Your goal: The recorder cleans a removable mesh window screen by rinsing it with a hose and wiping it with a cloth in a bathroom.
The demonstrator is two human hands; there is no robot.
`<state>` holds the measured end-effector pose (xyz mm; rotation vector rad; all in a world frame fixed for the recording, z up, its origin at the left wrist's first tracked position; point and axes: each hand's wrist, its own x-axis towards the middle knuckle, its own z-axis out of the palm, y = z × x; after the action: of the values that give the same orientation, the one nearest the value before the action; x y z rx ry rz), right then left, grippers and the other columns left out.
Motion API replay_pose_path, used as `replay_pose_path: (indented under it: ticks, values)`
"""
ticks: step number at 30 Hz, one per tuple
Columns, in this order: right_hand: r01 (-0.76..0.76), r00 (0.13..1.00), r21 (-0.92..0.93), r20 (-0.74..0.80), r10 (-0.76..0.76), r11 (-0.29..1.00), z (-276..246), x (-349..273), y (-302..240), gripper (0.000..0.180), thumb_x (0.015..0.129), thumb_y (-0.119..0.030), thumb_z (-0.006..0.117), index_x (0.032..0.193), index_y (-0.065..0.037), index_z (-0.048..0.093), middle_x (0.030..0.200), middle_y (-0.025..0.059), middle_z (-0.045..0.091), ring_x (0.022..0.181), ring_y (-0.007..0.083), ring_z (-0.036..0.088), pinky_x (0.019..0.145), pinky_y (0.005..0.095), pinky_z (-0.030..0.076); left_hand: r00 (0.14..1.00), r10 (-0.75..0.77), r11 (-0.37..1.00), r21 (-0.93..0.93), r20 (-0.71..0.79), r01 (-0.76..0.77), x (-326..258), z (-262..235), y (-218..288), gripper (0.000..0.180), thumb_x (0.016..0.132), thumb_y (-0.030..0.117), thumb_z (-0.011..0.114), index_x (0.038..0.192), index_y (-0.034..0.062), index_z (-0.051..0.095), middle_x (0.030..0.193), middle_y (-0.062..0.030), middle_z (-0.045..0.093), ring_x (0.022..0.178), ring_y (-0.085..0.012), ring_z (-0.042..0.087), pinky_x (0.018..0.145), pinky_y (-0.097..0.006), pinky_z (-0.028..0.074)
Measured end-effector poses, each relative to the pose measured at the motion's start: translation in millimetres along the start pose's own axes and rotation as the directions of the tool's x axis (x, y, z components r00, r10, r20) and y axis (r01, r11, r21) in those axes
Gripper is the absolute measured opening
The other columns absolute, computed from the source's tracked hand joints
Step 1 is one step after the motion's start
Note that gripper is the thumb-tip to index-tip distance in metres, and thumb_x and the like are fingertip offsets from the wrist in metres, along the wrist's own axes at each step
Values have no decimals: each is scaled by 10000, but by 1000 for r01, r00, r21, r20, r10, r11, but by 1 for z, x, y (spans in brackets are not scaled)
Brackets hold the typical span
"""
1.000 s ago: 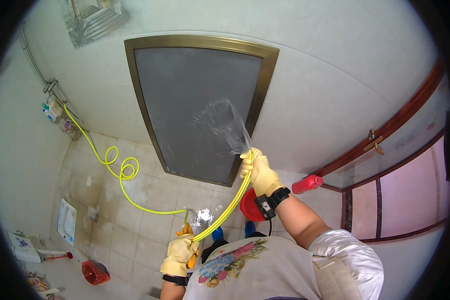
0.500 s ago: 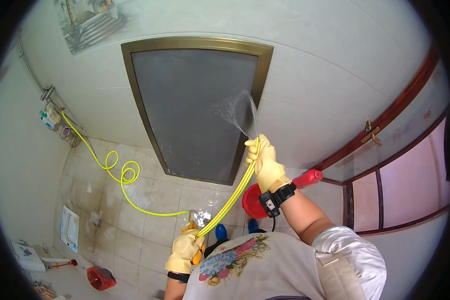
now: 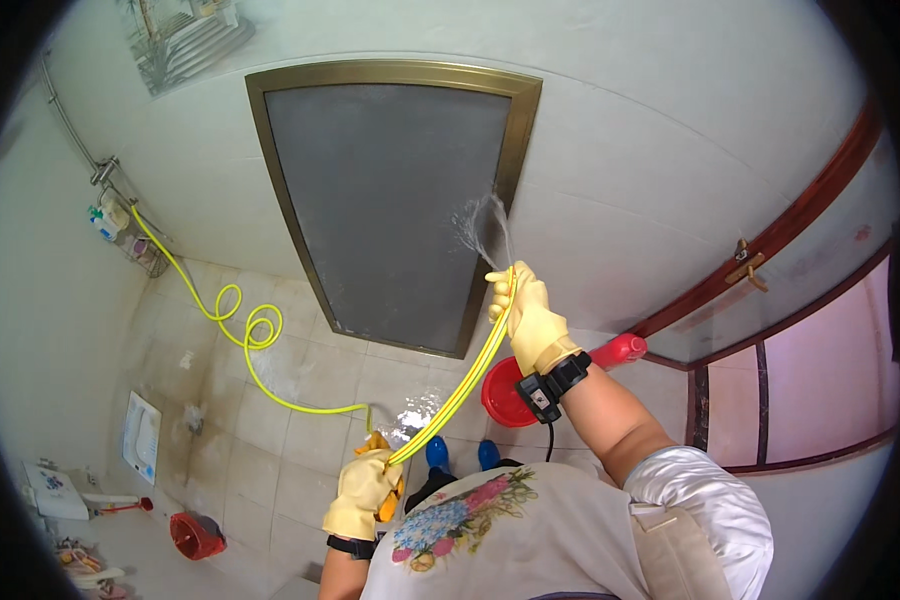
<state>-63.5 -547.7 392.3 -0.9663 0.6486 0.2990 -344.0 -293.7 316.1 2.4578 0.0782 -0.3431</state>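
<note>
Pale square-tiled floor [image 3: 305, 445]; yellow-rubber-gloved left hand [image 3: 358, 492] and right hand [image 3: 533, 318] both grasp the looped yellow plastic hose [image 3: 463, 393], facing a gold-framed grey panel [image 3: 390, 180]; rinsing seems underway; next calls for steady aim.

Soft, fairly bright light spreads evenly over the room; its source is out of view and shadows are faint. White glare breaks up on the pale beige tiled floor [image 3: 310, 375], and a thin sheen runs along the gold-coloured metal frame [image 3: 395, 73], whose top edge bows. The clear, fanned spray of water [image 3: 482, 222] smears slightly. Fisheye distortion curves the dark reddish-brown wooden door frame [image 3: 810, 205]; black vignetting fills the corners, and detail softens toward the rim.
</note>
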Motion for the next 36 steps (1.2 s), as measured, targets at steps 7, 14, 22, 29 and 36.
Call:
replay_pose_path:
  ticks: [7,14,22,29,36]
  values:
    - [84,978,-15,191,-80,996,24,-6,-22,511,1043,-400,393,806,-18,636,551,-8,414,435,124,322,458,309,343,998,-53,998,-41,-19,52,-5,2,26,265,912,341,622,928,90,705,915,-157,709,893,-366,680,800,-459,542]
    - [107,957,-45,274,-91,993,63,-27,-30,454,1035,-347,415,792,-22,617,543,-10,404,416,114,325,435,298,341,993,-13,999,-32,-120,9,-11,-7,24,269,914,346,618,945,96,711,936,-169,712,915,-371,678,818,-462,541]
    - [143,930,-107,355,-96,984,101,-44,-30,509,1046,-371,381,811,2,636,567,-10,420,442,111,323,466,288,358,989,-67,996,-58,-134,60,-18,-17,23,286,917,338,640,989,74,722,990,-173,715,942,-378,676,838,-450,539]
    - [207,908,-185,403,-118,961,166,-75,-3,529,1044,-364,372,813,18,657,580,-5,447,453,109,345,468,281,378,976,-61,986,-166,-207,26,-32,-35,-12,291,924,350,651,1015,86,731,994,-175,717,948,-381,680,847,-459,538]
    - [246,880,-220,459,-122,944,201,-87,25,524,1045,-357,385,822,21,671,613,4,492,467,103,383,469,276,403,976,-37,975,-222,-213,-11,-43,-44,-40,302,918,331,663,1032,57,720,1029,-194,703,970,-394,664,855,-468,530]
